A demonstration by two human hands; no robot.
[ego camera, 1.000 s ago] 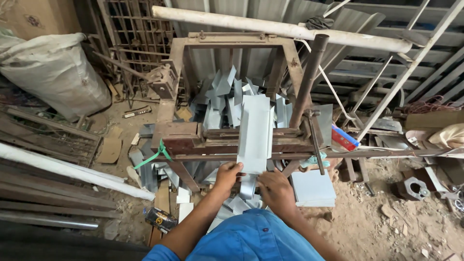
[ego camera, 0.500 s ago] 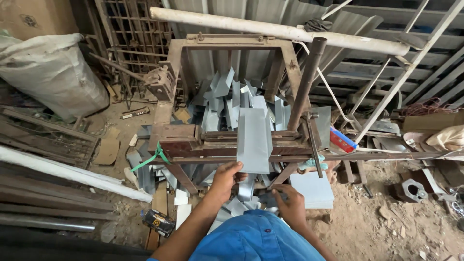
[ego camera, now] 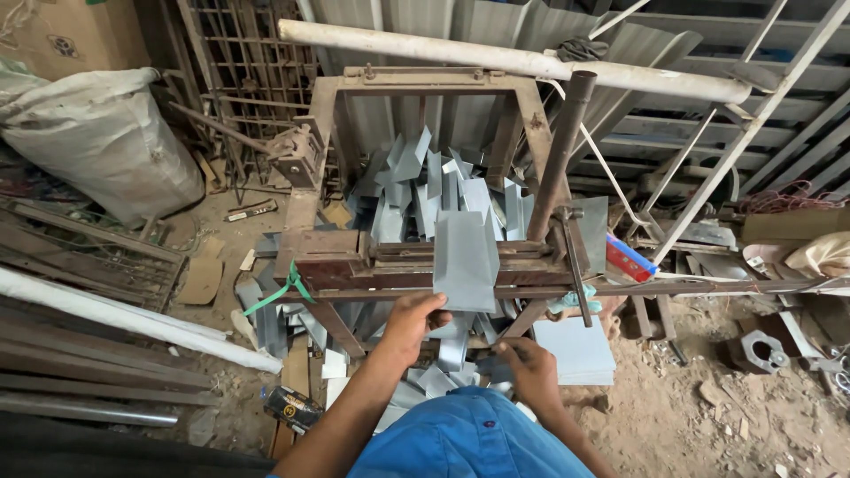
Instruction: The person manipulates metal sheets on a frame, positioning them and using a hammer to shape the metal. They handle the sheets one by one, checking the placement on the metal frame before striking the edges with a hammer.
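Head view: flat grey sheet-metal piece (ego camera: pixel 465 257) lies across rusty brown steel bending press (ego camera: pixel 354 257), near edge overhanging toward person. Left hand (ego camera: pixel 413 320) closed on that near edge, arm reached forward. Right hand (ego camera: pixel 529 367) lower, fingers curled at grey offcuts (grip unclear). Step judged: seating sheet in press; squaring judged needed next.

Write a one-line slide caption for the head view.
Left hand grips grey metal sheet in rusty press; right hand rests below.
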